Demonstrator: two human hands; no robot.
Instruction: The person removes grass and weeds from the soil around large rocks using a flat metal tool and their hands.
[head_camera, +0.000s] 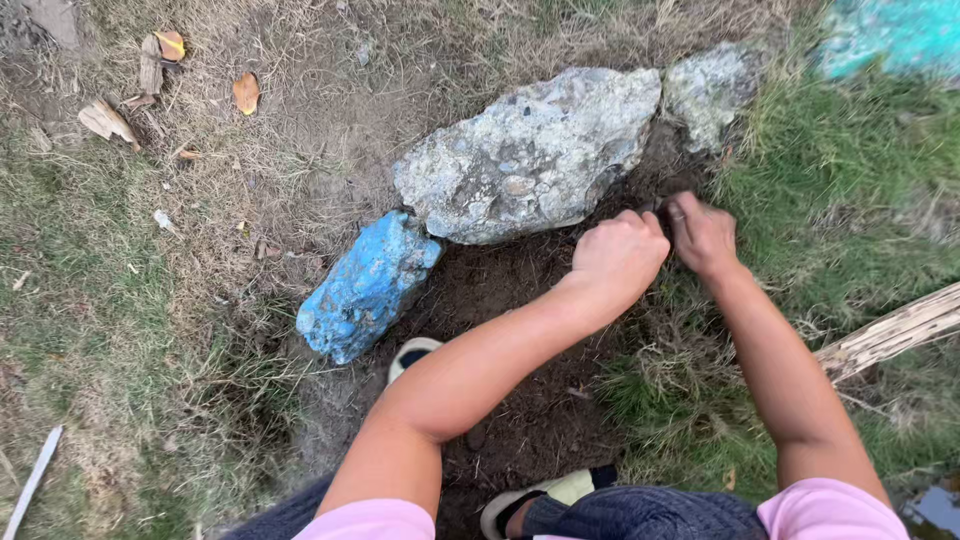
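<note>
Two bare hands meet right of centre, over dark dug soil (520, 420) beside a large grey rock (530, 150). Left hand (618, 258) is fisted; right hand (703, 235) curls tight; what they clasp I cannot tell. They appear mid-pull at the grass edge (800, 190). A blue-painted rock (365, 285) lies centre-left. Firmer tugging seems needed.

Blue-painted rock (367, 286), mottled grey boulder (530, 155), dark brown soil (520, 400)

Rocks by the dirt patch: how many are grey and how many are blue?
Grey rocks: 2, the big grey rock and the small grey rock
Blue rocks: 1, the blue rock
Total: 3
</note>
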